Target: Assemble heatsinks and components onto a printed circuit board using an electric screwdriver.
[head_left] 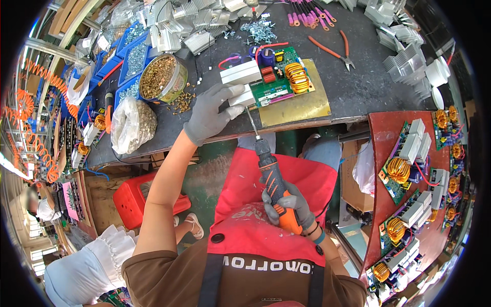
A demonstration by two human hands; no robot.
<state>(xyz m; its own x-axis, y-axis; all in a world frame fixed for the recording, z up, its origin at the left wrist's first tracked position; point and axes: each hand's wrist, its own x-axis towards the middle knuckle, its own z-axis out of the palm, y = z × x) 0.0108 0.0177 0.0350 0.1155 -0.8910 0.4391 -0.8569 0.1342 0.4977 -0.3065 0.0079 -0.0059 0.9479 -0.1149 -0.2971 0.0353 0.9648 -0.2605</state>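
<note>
A green circuit board point(271, 91) with a copper coil, capacitors and finned aluminium heat sinks lies on a brass-coloured plate point(296, 113) near the bench's front edge. My gloved left hand point(214, 110) pinches the nearest heat sink point(242, 96) at the board's left side, thumb and fingers on its two faces. In my gloved right hand point(294, 204) is an orange and black electric screwdriver point(273, 176), gripped round its body. Its long bit points away from me and reaches the near edge of that heat sink; whether it sits in a screw I cannot tell.
Left of the board stand a tub of brass screws point(163, 77), a clear bag of small parts point(134, 125) and blue bins point(134, 59). Heat sinks point(169, 25), loose screws point(258, 31) and red-handled pliers point(335, 48) lie farther back. Assembled boards point(401, 174) fill a red table at right.
</note>
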